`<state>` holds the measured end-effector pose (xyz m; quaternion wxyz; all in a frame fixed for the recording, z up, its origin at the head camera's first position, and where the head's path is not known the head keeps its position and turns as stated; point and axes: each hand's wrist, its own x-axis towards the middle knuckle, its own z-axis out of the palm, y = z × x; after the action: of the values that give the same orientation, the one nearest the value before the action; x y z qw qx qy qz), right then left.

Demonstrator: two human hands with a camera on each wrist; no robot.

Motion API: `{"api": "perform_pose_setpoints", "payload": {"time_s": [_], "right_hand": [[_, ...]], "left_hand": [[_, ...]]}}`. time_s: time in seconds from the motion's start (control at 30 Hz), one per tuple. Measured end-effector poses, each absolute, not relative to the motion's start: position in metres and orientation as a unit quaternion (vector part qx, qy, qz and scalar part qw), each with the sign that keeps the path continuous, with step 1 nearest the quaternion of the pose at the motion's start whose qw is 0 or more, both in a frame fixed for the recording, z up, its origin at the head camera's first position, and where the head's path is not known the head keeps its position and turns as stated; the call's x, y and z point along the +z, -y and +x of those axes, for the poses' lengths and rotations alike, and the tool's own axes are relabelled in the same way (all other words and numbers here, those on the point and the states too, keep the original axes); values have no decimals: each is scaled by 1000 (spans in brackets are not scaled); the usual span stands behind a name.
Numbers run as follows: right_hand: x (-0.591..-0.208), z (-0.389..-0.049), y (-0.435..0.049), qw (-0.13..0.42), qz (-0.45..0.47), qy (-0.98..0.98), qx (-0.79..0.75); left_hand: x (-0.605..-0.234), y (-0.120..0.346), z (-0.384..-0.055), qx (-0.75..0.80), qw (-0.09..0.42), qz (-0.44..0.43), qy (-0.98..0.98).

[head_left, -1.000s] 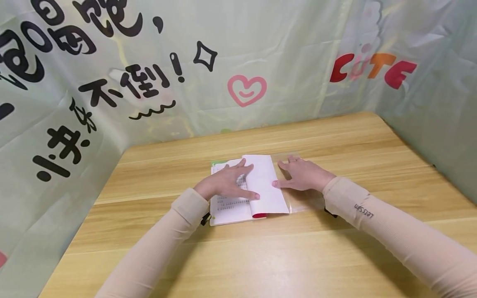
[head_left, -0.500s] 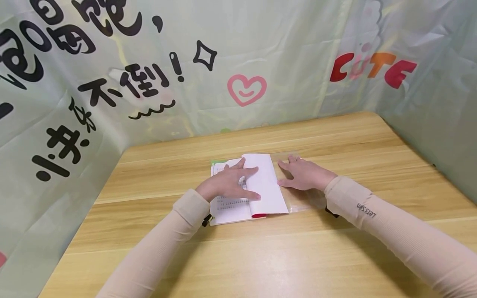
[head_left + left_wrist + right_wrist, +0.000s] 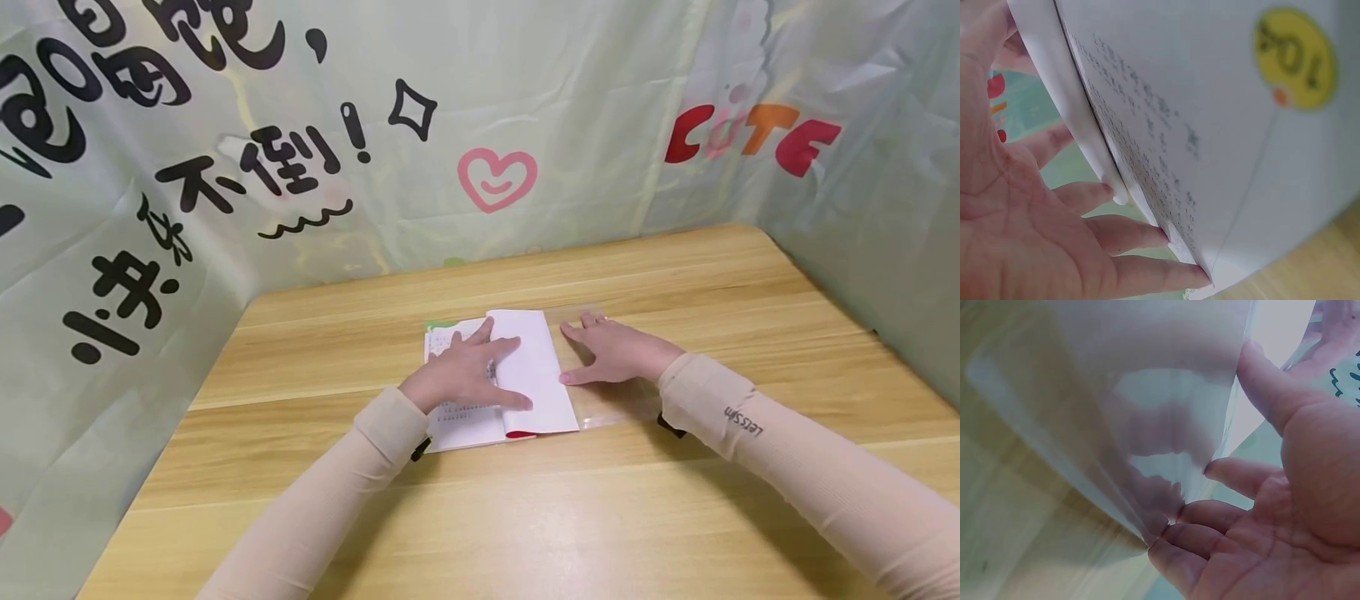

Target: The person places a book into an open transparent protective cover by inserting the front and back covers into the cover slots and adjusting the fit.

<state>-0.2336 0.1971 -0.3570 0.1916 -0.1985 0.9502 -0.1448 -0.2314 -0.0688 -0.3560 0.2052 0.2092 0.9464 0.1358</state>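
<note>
A book lies open on the table, its printed page (image 3: 468, 425) on the left and a blank white leaf (image 3: 543, 375) on the right. Red shows under the leaf's near edge (image 3: 520, 434). My left hand (image 3: 468, 371) spreads across both, thumb and forefinger on the white leaf, the other fingers on the print. In the left wrist view the page bears a yellow oval (image 3: 1297, 56) marked 104. From beside the leaf a clear plastic sheet (image 3: 611, 412) extends rightward. My right hand (image 3: 618, 350) rests its outstretched fingertips on this plastic, thumb close to the leaf's edge.
The wooden table (image 3: 525, 525) stretches around the book on all sides. Behind it hangs a pale printed cloth (image 3: 600, 117) with lettering and a pink heart, which also closes in the left and right sides.
My right thumb has slid off the white leaf's edge and down onto the plastic. My left hand has shifted slightly rightward, its thumb further over the leaf.
</note>
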Motion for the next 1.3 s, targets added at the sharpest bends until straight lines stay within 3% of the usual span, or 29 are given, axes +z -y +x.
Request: {"api": "perform_pose_setpoints", "payload": {"time_s": [1.3], "right_hand": [[-362,-235,-203,211,-205,-943,-159]], "left_hand": [[-358,57,-224,138,199,182,-953]]}}
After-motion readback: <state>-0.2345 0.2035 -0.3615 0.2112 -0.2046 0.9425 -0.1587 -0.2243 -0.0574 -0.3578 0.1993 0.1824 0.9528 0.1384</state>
